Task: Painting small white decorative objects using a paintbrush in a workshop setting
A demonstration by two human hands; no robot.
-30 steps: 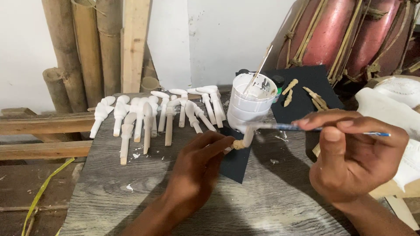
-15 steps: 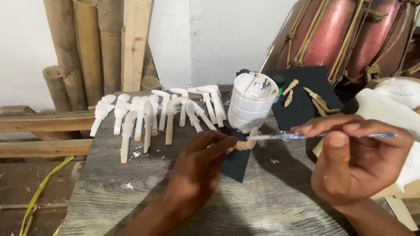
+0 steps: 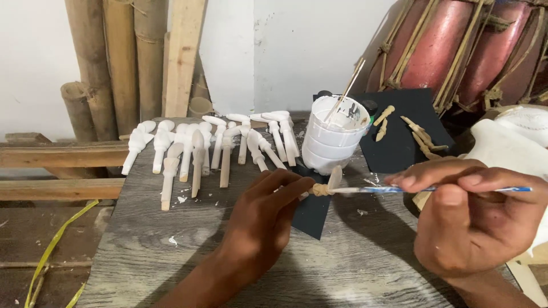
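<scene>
The left hand [image 3: 260, 219] rests near the middle of the grey wooden board [image 3: 171, 262], closed in a fingertip pinch on a small carved wooden piece [image 3: 326, 185]. The piece is held just above a dark card [image 3: 311, 214] that lies on the board, directly in front of the paint tub. Its upper end is coated white; its lower end, at the fingertips, is bare wood.

The right hand [image 3: 474, 225] is above the board's right edge, closed on a thin paintbrush [image 3: 434, 189] with a blue-and-white handle. Thumb and fingers clamp the handle near its middle. The brush lies roughly level, pointing left, and its tip touches the carved piece.

A white plastic paint tub [image 3: 334, 142] stands toward the far edge of the board, just behind the held piece. A thin stick [image 3: 345, 91] leans in it, tilted to the right.

A row of white-painted carved pieces [image 3: 211, 145] lies along the far left part of the board, handles pointing toward the near edge, packed close together.

A larger black sheet [image 3: 399, 145] sits at the far right corner, carrying several unpainted wooden pieces [image 3: 416, 134].

Bamboo poles [image 3: 108, 63] stand against the wall behind the far left corner. Red drums [image 3: 456, 51] bound with cord lean behind the far right corner.
</scene>
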